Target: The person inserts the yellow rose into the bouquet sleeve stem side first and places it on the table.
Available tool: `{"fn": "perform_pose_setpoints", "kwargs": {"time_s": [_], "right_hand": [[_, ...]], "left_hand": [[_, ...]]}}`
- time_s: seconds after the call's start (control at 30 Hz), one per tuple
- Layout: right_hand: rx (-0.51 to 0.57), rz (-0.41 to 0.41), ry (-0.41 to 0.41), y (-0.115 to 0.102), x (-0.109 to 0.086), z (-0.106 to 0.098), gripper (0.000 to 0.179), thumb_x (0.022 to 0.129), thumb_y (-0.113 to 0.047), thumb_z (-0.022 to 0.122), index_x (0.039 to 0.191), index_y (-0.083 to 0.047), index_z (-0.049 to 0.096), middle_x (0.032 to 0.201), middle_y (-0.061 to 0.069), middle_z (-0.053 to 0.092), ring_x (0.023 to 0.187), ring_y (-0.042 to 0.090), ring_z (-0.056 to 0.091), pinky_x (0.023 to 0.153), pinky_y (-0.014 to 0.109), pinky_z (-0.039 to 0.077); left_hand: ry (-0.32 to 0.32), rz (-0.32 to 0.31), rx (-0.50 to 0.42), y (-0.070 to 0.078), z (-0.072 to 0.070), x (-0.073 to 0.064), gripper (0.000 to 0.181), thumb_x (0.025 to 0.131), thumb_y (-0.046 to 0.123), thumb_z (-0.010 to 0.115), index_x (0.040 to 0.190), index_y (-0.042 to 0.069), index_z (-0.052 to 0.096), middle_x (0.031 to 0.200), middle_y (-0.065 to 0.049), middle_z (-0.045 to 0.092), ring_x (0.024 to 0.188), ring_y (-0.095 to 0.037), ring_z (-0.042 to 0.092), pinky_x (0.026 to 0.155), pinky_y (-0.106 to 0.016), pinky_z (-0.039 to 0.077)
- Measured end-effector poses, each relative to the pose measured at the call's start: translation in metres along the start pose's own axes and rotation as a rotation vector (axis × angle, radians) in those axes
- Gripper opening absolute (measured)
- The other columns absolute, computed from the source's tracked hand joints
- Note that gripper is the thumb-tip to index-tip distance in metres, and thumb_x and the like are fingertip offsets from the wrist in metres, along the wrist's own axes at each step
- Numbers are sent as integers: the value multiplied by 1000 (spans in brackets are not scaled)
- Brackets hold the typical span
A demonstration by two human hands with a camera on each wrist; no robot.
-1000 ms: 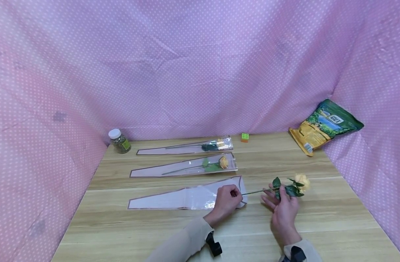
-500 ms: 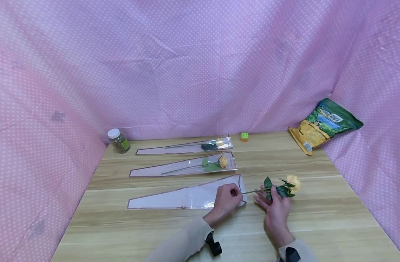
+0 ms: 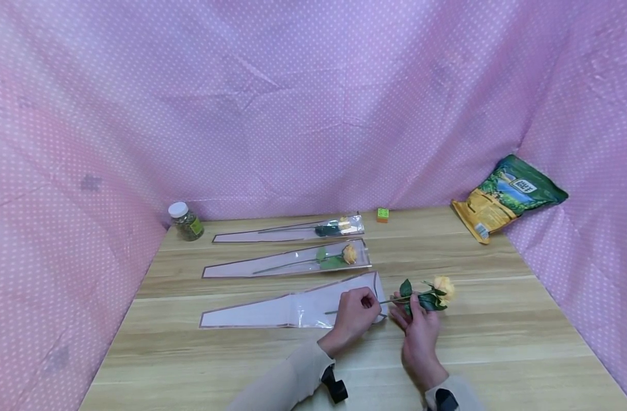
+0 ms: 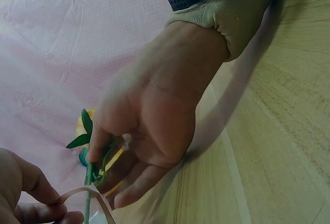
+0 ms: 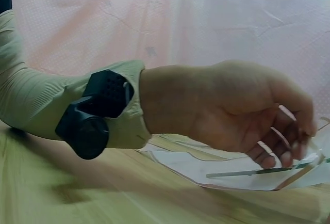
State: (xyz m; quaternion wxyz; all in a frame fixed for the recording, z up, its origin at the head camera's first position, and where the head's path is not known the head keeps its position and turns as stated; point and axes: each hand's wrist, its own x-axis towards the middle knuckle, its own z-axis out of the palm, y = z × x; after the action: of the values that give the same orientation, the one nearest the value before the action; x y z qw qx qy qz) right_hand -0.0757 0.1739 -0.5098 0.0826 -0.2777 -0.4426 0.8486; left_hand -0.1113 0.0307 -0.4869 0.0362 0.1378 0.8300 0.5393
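A pale yellow rose (image 3: pixel 443 288) with a green stem and leaves is in my right hand (image 3: pixel 420 337), thumb and fingers pinching the stem by the leaves. Its stem runs into the wide mouth of a flower sleeve (image 3: pixel 252 316), tapered, whitish and dark-edged, flat on the table. Stem end (image 3: pixel 330 313) shows inside, left of my left hand (image 3: pixel 353 313). That hand pinches the sleeve's mouth edge, and the left wrist view has the curved rim (image 4: pixel 77 192) at its fingertips. From the right wrist view, the stem (image 5: pixel 242 173) lies within the sleeve beneath the left fingers.
Behind, two more sleeves lie flat, a nearer one (image 3: pixel 272 267) and a farther one (image 3: pixel 241 236), each with a yellow rose inside. A white-capped jar (image 3: pixel 187 221) stands back left. A green-and-orange toy block (image 3: pixel 382 215) and a green-yellow snack bag (image 3: pixel 514 197) are toward the back right.
My right hand has moved left with the rose, and the stem has slid deeper, its end now showing past my left hand. The left hand has stayed at the sleeve's mouth.
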Motion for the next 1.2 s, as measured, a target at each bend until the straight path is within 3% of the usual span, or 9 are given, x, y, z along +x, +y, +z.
{"fn": "perform_pose_setpoints", "kwargs": {"time_s": [0.23,0.43,0.53,0.83,0.97,1.1,1.2], "right_hand": [[-58,-19,-24,9,-6,7,26,102,-34,52,123,-18,54,100,-10,78,95,4,74,73,23,57],[-85,-19,-13,15,-10,14,17,101,-32,56,112,-18,57,91,-14,68,74,3,62,68,22,54],[-102,-17,-20,16,-10,16,15,101,-32,57,110,-20,58,90,-14,65,73,3,60,66,22,53],[-42,29,-51,8,-9,14,12,97,-28,64,108,-23,66,101,-16,69,89,0,62,77,21,54],[-24,65,-76,2,-8,11,24,99,-31,60,120,-19,59,104,-15,69,98,0,63,85,20,53],[-32,91,-105,-3,-9,7,30,103,-34,53,128,-19,51,98,-13,68,94,3,63,86,22,54],[-16,98,-110,-6,-9,6,21,103,-35,53,120,-22,54,93,-12,68,89,3,63,83,22,55]], "left_hand": [[1,8,-8,3,-1,0,10,81,4,65,73,8,69,67,-1,65,60,4,48,60,-15,42],[23,20,-14,5,-2,0,10,80,4,65,72,8,69,65,-1,66,59,5,48,60,-14,43],[27,26,-17,5,-2,1,10,81,4,65,72,8,69,66,-1,66,59,5,48,60,-14,43],[41,72,-29,5,-5,1,10,81,3,66,73,7,70,67,-3,67,60,5,49,59,-14,44],[50,85,-32,3,-6,2,10,81,3,65,73,7,70,67,-4,67,60,5,49,59,-14,44],[56,85,-36,2,-7,3,12,81,3,65,71,7,69,65,-4,66,59,5,48,58,-14,43],[54,85,-43,2,-7,3,12,82,3,65,71,7,69,65,-4,66,59,5,48,58,-14,43]]}}
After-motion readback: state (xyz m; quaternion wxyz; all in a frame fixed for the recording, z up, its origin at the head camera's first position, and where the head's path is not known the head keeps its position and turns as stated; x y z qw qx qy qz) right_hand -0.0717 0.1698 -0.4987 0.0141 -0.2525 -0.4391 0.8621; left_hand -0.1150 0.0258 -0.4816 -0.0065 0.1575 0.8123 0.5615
